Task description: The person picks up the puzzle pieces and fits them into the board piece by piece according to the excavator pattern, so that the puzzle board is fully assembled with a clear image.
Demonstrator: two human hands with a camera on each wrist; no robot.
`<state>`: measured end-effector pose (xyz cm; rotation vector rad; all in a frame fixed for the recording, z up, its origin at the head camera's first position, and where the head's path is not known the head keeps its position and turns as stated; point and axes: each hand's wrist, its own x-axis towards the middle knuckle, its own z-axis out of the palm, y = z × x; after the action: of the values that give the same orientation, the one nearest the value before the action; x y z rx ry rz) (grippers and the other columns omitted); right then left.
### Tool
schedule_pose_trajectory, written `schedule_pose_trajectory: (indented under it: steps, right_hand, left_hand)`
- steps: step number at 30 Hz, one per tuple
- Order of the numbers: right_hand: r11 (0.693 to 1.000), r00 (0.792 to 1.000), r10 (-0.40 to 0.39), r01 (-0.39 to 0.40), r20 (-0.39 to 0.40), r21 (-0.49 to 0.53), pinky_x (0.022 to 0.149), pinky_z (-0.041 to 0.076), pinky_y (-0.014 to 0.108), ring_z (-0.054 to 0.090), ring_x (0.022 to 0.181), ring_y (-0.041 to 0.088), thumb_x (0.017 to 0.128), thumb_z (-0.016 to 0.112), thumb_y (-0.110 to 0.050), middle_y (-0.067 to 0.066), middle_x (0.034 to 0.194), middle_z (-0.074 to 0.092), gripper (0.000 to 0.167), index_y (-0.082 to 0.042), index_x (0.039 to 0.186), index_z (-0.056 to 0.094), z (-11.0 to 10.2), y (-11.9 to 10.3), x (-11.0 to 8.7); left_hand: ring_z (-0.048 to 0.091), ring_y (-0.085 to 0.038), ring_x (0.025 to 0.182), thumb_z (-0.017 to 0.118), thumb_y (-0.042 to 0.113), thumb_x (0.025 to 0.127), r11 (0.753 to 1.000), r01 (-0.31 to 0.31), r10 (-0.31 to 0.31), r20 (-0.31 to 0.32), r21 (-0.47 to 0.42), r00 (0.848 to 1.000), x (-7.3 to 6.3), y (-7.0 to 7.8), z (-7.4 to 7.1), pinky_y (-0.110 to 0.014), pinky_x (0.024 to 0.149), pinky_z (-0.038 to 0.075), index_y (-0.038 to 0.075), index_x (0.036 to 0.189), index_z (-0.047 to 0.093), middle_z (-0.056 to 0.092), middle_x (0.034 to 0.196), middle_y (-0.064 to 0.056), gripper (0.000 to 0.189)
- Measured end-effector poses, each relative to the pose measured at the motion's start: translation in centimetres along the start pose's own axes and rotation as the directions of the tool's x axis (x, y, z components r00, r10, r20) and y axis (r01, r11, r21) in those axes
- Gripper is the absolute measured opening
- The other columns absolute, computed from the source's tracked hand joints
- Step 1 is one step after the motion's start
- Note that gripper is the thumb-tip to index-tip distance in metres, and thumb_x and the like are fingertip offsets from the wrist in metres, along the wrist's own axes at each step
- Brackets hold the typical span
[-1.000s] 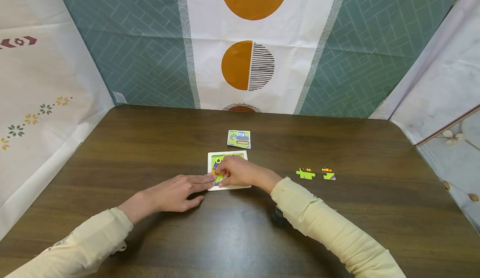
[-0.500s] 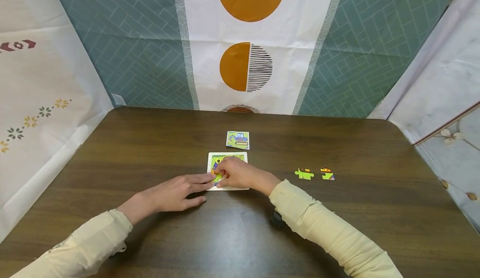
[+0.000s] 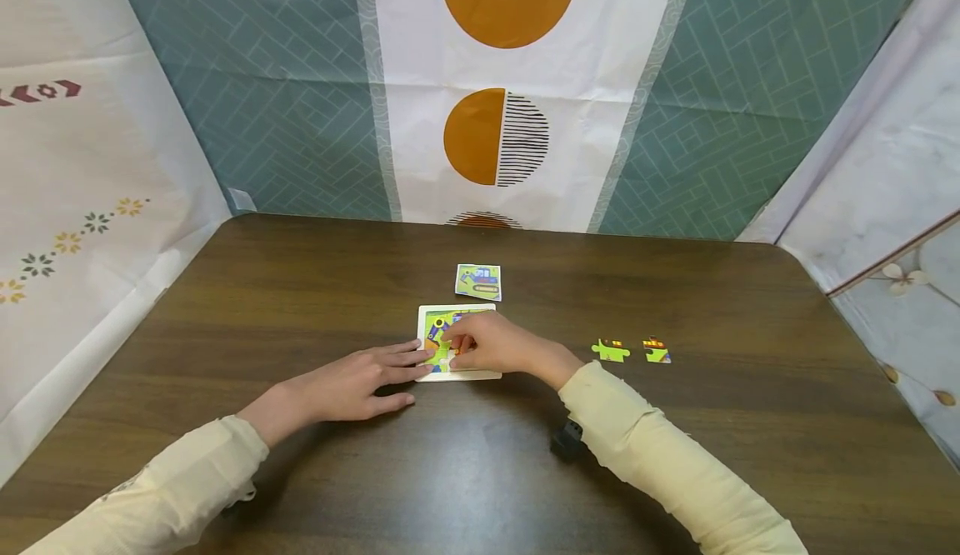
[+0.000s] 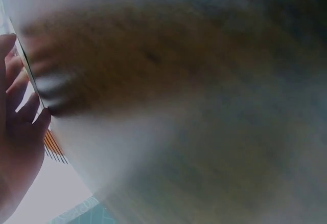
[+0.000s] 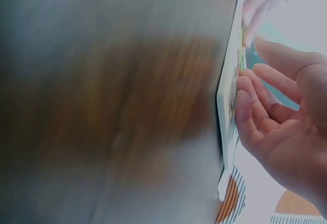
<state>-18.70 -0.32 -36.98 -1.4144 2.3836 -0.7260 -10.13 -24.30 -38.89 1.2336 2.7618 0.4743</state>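
Note:
A white-rimmed jigsaw puzzle board (image 3: 472,376) with a green picture lies on the table, partly covered by both hands. My left hand (image 3: 360,384) is spread flat, its fingertips resting on the board's left edge. Over the board's middle is my right hand (image 3: 498,345), fingers bent and thumb apart. In the right wrist view the right hand (image 5: 291,111) has its fingertips at the board's face (image 5: 230,81), with no piece plainly held. A blue-and-yellow figure shows left of those fingers. The left wrist view is mostly blurred table, with the left hand (image 4: 20,132) at its edge.
Behind the board lies a small picture card (image 3: 478,282) showing an excavator. To the right lie two loose puzzle pieces, a green one (image 3: 611,351) and a green-and-red one (image 3: 657,350). The brown table (image 3: 300,288) ends at a patterned cloth backdrop.
My right hand has shifted slightly to the right across the board, showing more of the picture on its left. My left hand stays on the board's edge. The loose pieces have not moved.

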Motion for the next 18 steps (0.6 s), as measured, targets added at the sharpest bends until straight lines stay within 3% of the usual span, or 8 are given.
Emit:
schedule_pose_trajectory:
  steps: [5, 18]
  right_hand:
    - [0.999, 0.998, 0.039, -0.039, -0.043, 0.001, 0.074, 0.048, 0.02, 0.06, 0.082, 0.011, 0.089, 0.07, -0.01, 0.004, 0.099, 0.069, 0.026, -0.001, 0.113, 0.07, -0.8, 0.7, -1.4]
    - [0.985, 0.977, 0.173, -0.175, -0.127, -0.004, 0.073, 0.052, 0.027, 0.062, 0.084, 0.015, 0.09, 0.069, -0.009, 0.003, 0.096, 0.066, 0.027, 0.0, 0.116, 0.069, -3.2, 2.2, -5.0]
  left_hand:
    - [0.036, -0.029, 0.137, 0.06, 0.031, 0.097, 1.0, 0.02, -0.02, 0.008, -0.016, 1.0, 0.0, 0.0, 0.0, -0.046, 0.104, 0.038, 0.006, 0.137, 0.055, 0.045, 0.146, -0.009, 0.048]
    - [0.036, -0.029, 0.137, 0.061, 0.033, 0.096, 1.0, 0.027, -0.027, 0.006, -0.016, 1.0, 0.0, 0.0, 0.0, -0.046, 0.102, 0.04, 0.007, 0.137, 0.055, 0.044, 0.147, -0.008, 0.05]
